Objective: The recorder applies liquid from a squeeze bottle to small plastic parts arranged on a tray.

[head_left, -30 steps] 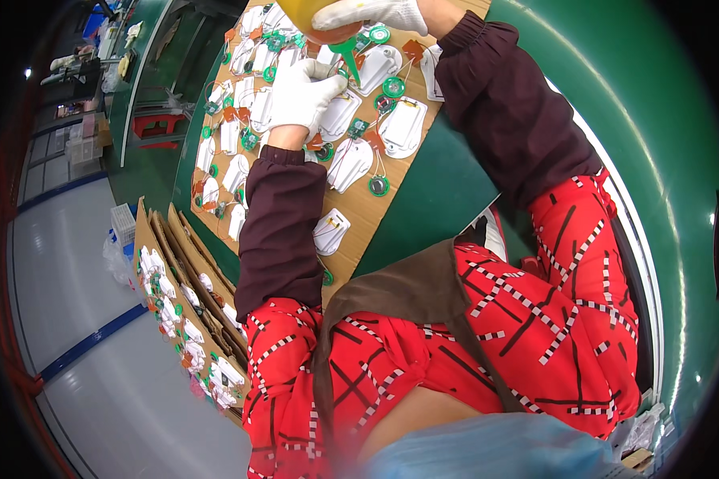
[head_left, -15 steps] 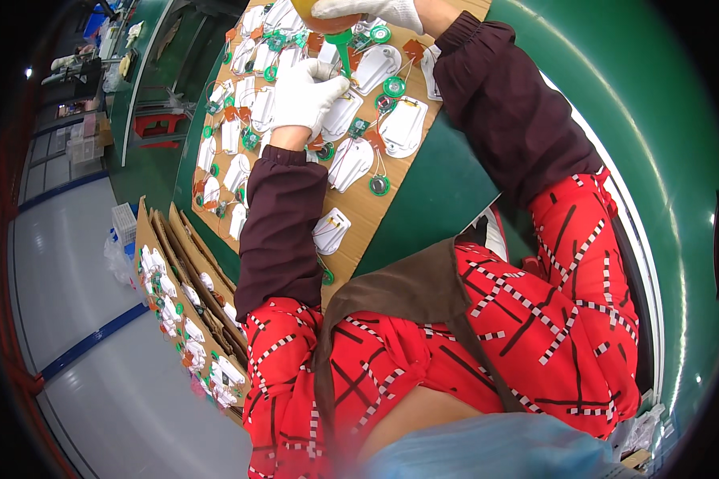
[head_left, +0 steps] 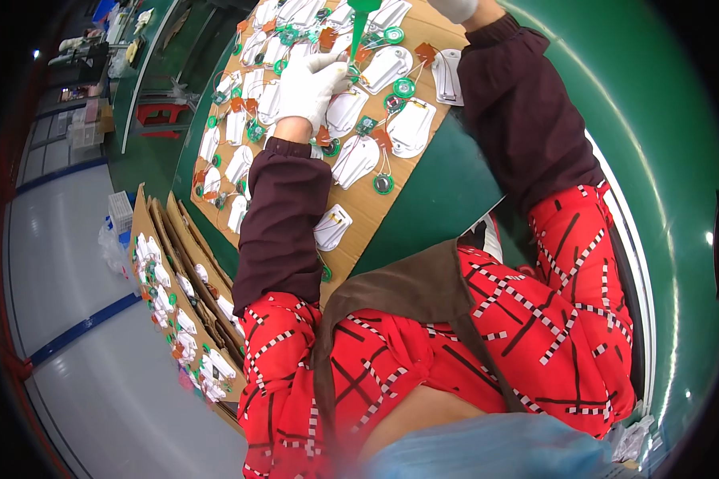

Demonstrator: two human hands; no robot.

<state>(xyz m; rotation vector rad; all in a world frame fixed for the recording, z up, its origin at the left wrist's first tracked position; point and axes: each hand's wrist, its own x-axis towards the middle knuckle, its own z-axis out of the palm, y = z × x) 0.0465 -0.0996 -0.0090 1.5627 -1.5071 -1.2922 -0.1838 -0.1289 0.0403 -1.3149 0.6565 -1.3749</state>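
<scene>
My left hand (head_left: pixel 311 89), in a white glove, is over a cardboard sheet (head_left: pixel 379 209) covered with white plastic housings (head_left: pixel 355 161). Its thumb and forefinger close on a small green-rimmed disc (head_left: pixel 354 73). The green cone nozzle (head_left: pixel 359 32) of a squeeze bottle points down just above that disc. The bottle's body lies beyond the upper edge. My gloved right hand (head_left: pixel 455 6) is mostly cut off there; its fingers are out of sight, but the nozzle stays held up. Thin wires join the housings to green discs (head_left: pixel 383 184) and orange-brown pieces (head_left: pixel 425 53).
The cardboard lies on a green table (head_left: pixel 423 203). To the left, more cardboard sheets (head_left: pixel 172 239) with similar parts stand upright close together. A red stool (head_left: pixel 161 114) and a white basket (head_left: pixel 121 211) are farther left.
The bottle and my right hand have risen, mostly out of view at the top, and the hand has shifted right. My left hand stays nearly in place, now pinching the disc under the nozzle.
</scene>
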